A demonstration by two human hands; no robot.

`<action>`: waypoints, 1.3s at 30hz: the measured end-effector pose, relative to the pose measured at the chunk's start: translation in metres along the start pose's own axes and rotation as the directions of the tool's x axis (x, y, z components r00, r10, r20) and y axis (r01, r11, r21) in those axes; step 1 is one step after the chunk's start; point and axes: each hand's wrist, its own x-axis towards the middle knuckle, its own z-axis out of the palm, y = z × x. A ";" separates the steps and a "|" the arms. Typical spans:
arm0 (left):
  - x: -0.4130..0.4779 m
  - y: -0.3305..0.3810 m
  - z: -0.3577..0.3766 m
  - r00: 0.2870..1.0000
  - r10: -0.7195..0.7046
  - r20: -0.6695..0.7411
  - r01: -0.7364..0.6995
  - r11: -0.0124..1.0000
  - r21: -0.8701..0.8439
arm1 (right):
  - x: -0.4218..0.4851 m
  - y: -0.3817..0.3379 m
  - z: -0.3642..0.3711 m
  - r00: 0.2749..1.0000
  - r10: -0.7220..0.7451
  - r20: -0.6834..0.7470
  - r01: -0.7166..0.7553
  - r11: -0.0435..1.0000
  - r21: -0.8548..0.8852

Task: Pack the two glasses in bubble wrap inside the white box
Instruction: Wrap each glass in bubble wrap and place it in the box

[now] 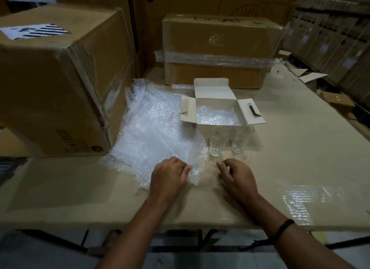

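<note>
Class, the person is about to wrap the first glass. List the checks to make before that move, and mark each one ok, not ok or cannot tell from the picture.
1. White box flaps open: ok.
2. Bubble wrap lining in the box bottom: ok.
3. Both glasses upright on the table, in front of the box: the glass nearer the sheet and the other glass: ok.
4. Loose bubble wrap sheet in hand: ok, the left hand grips its near edge.
5. Right hand free for a glass: ok, it holds nothing.
6. Glasses free of cracks: cannot tell.
</note>
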 end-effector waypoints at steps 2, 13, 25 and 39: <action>-0.004 0.000 0.000 0.999 0.010 0.033 -0.009 0.999 -0.034 | 0.000 -0.020 0.006 0.991 0.095 0.090 -0.104 0.989 0.105; -0.037 -0.003 -0.019 0.863 0.483 -0.145 -0.484 0.874 0.032 | 0.042 -0.090 0.010 0.943 0.171 0.285 -0.310 0.762 0.568; 0.016 -0.061 -0.028 0.906 -0.266 0.331 0.041 0.830 0.556 | 0.064 -0.119 -0.026 0.816 0.140 0.560 -0.562 -0.028 0.826; 0.024 -0.071 -0.039 0.993 -0.103 -0.063 0.115 0.961 0.251 | 0.032 0.022 -0.092 0.860 0.397 0.319 -0.492 0.811 0.317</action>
